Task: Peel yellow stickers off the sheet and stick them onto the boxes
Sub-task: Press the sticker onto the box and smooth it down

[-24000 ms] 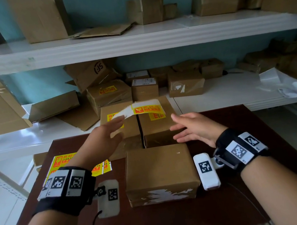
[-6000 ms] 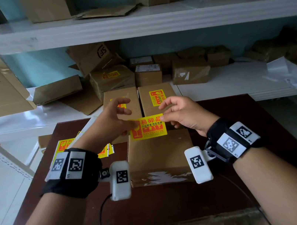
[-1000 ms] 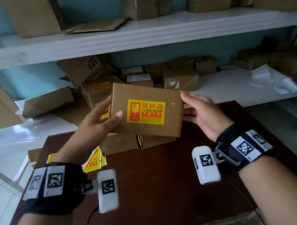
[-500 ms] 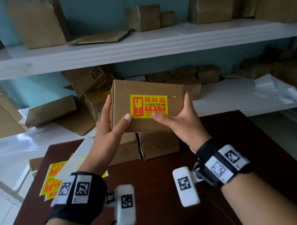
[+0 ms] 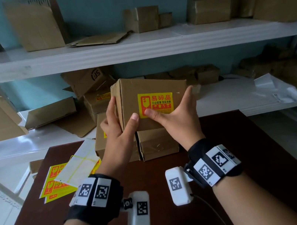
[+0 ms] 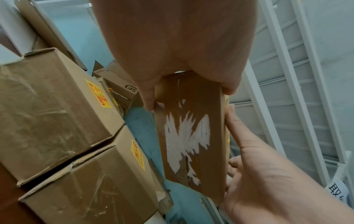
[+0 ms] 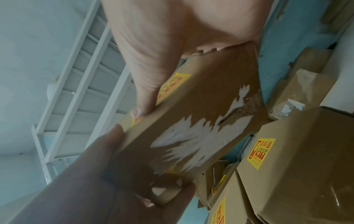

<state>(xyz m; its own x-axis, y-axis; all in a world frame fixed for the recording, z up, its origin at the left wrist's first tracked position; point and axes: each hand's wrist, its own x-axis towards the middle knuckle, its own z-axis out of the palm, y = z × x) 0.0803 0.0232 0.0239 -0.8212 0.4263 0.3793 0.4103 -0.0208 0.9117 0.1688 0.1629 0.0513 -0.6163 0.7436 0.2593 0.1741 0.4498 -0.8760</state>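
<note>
I hold a brown cardboard box in the air in front of the lower shelf. A yellow sticker with red print sits on its near face. My left hand grips the box's left edge, thumb on the front. My right hand grips the right side, its thumb pressing the sticker's lower left corner. The wrist views show the box's underside with torn white label residue. Yellow sticker sheets lie at the table's left under a white backing sheet.
Two stickered boxes stand side by side on the dark brown table, below the held box. The white shelves behind carry several more boxes and flattened cardboard. Crumpled white paper lies at the right of the shelf.
Over the last second both hands raised the box from above the table toward the shelf. My right thumb slid onto the sticker's lower left corner.
</note>
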